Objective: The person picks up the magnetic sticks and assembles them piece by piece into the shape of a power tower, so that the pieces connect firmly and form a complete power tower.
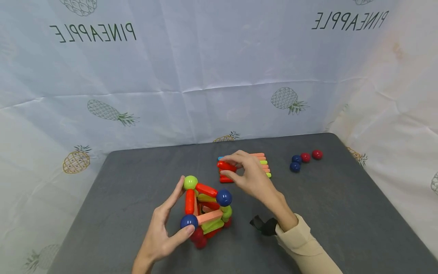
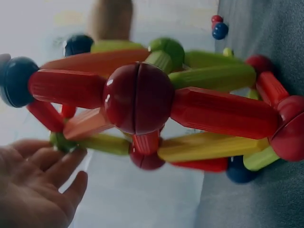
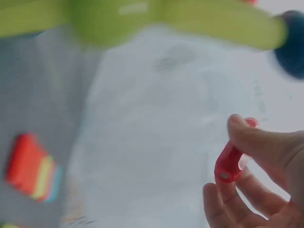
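Note:
A tower of magnetic rods and balls [image 1: 206, 190] stands on the dark table, built from red, orange and yellow-green rods with blue, red and green balls at the joints. My left hand [image 1: 159, 226] grips its top, thumb on a blue ball [image 1: 189, 222] and fingers against a green ball [image 1: 190, 182]. In the left wrist view the tower [image 2: 137, 97] fills most of the picture. My right hand [image 1: 253, 177] pinches a curved red rod [image 3: 228, 164] between thumb and fingers, above the laid-out rods; a metal spot shows at one end of it.
Behind the right hand lie rows of loose rods [image 1: 265, 166], red, orange, yellow-green and blue, partly hidden. Farther right on the table [image 1: 342, 213] are two blue balls [image 1: 295, 167] and two red balls [image 1: 317, 154]. A black strap [image 1: 265, 226] hangs from the right wrist.

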The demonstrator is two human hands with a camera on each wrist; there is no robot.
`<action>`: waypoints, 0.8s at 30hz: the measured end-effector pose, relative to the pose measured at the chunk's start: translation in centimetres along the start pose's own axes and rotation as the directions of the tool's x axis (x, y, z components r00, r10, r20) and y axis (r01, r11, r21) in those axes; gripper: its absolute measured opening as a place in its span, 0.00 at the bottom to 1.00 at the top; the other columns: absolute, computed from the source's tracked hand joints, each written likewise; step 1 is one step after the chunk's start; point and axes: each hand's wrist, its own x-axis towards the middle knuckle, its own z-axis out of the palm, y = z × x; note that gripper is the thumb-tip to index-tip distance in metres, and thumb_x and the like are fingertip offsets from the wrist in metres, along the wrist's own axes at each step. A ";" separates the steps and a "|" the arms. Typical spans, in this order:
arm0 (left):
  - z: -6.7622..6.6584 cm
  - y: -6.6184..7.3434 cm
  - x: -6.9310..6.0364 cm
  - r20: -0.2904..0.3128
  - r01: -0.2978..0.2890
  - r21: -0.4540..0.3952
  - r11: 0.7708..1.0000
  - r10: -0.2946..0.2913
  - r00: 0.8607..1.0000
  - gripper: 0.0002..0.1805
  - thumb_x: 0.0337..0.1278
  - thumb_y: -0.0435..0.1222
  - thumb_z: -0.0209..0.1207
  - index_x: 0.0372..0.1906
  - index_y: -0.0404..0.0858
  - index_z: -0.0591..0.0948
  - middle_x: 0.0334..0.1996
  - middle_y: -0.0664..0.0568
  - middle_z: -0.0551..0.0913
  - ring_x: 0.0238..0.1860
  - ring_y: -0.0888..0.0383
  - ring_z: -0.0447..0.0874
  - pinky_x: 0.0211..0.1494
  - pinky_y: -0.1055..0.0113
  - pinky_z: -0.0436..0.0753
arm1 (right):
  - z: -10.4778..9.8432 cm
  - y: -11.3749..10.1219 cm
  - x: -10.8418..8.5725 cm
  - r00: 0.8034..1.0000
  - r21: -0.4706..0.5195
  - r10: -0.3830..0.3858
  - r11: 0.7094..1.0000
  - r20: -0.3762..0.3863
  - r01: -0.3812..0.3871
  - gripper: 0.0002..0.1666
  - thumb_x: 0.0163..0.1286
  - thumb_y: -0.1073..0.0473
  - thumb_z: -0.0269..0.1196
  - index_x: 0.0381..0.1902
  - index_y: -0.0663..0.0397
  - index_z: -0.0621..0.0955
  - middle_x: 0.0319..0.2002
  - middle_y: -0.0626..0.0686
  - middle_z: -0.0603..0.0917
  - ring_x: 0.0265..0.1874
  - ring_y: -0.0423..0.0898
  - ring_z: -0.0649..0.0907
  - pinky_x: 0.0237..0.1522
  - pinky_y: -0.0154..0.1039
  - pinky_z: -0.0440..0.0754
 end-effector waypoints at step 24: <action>0.4 -1.1 0.6 0.008 -0.091 -0.064 0.994 0.091 0.996 0.36 0.60 0.22 0.51 0.76 0.38 0.67 0.71 0.45 0.76 0.57 0.63 0.84 0.67 0.75 0.76 | -0.6 -6.8 -2.6 0.927 -0.116 -0.273 0.944 0.256 0.309 0.17 0.60 0.57 0.77 0.49 0.46 0.90 0.38 0.43 0.88 0.35 0.36 0.81 0.39 0.25 0.77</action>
